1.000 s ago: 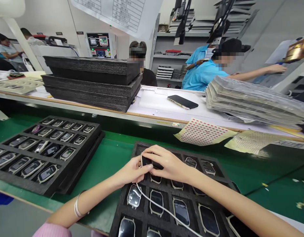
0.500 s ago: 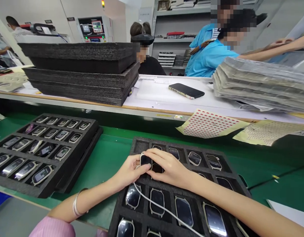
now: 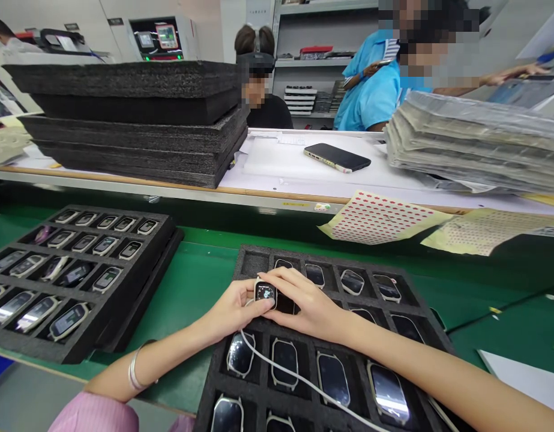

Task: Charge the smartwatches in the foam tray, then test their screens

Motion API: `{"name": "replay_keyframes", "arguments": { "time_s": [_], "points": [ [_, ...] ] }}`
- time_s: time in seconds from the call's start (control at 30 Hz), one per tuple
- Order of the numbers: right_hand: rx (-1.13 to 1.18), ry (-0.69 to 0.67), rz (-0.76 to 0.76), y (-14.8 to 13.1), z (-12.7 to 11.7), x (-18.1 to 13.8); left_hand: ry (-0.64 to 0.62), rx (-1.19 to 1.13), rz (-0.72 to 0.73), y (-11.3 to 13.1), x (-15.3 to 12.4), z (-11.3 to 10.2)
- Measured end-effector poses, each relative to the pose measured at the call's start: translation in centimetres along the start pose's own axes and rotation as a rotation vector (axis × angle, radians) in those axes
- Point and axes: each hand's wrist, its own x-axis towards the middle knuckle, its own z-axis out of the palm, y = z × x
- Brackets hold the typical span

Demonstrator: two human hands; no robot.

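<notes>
Black foam tray (image 3: 255, 262) sits near, on the green belt (image 3: 200, 282), full of little watches (image 3: 333, 378). Over its far left part, the left hand (image 3: 234, 312) and right hand (image 3: 308, 306) pinch one small watch (image 3: 264, 293) with a lit screen, fingers closed tight on it. A white cable (image 3: 295, 378) runs from it toward the near edge.

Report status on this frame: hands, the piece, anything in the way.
Left hand pinching lit smartwatch, white cable running to it. Right hand touching its top edge. Over foam tray of other watches; nothing blocking.
</notes>
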Motion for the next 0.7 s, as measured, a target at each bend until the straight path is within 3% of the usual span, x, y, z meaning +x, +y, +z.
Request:
{"name": "replay_keyframes", "arguments": {
  "time_s": [0.7],
  "points": [
    [-0.054,0.006,-0.008,-0.09,-0.17,-0.16,0.017,0.029,0.000,0.37,-0.06,0.24]
  ]
}}
